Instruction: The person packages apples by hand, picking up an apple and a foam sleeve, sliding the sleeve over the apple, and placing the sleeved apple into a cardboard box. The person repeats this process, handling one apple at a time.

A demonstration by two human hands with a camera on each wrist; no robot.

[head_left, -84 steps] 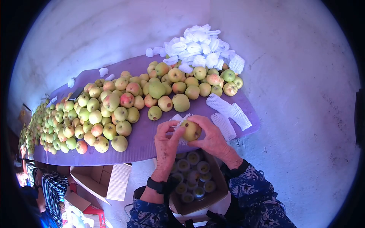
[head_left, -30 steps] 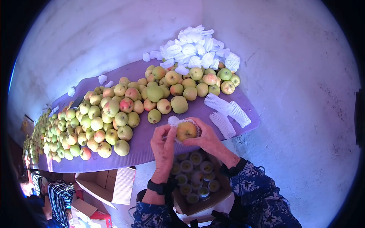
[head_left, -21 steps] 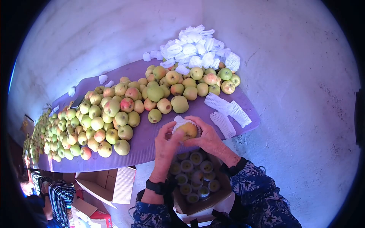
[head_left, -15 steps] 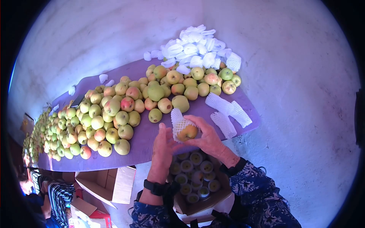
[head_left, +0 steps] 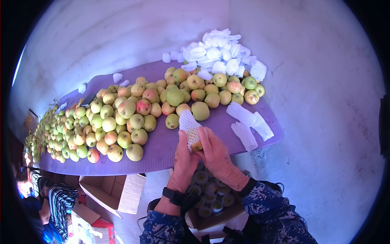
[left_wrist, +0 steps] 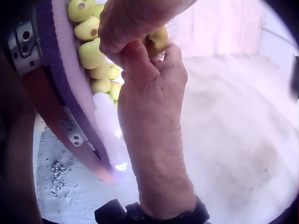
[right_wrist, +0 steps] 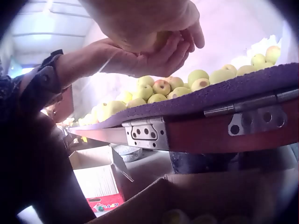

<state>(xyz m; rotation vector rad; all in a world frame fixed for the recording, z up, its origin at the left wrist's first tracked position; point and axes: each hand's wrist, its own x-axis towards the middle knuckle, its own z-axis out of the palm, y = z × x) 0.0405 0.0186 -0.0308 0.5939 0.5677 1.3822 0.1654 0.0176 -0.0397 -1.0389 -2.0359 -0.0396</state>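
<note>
Over the near edge of the table, both hands hold a yellowish apple (head_left: 196, 145) partly covered by a white foam net sleeve (head_left: 187, 122). The sleeve's loose end points up and away from the person. My left hand (head_left: 185, 160) cups the apple from the left, thumb up along the net. From the right, my right hand (head_left: 217, 158) grips it, fingers over the top. In the left wrist view, a bit of the apple (left_wrist: 158, 41) shows between the hands. The right wrist view shows the left hand's fingers (right_wrist: 170, 55) curled beneath; most of the apple is hidden.
A heap of apples (head_left: 126, 109) covers much of the purple mat (head_left: 162, 150). Foam nets (head_left: 219, 49) pile up at the back, with several flat nets (head_left: 245, 116) at right. Below stands a carton (head_left: 215, 221) of netted apples, and an open box (head_left: 109, 191) at left.
The net sleeve has been drawn over the apple, its free end now standing out beyond it. My left hand, apart from the net half a second ago, has closed in beside the right hand.
</note>
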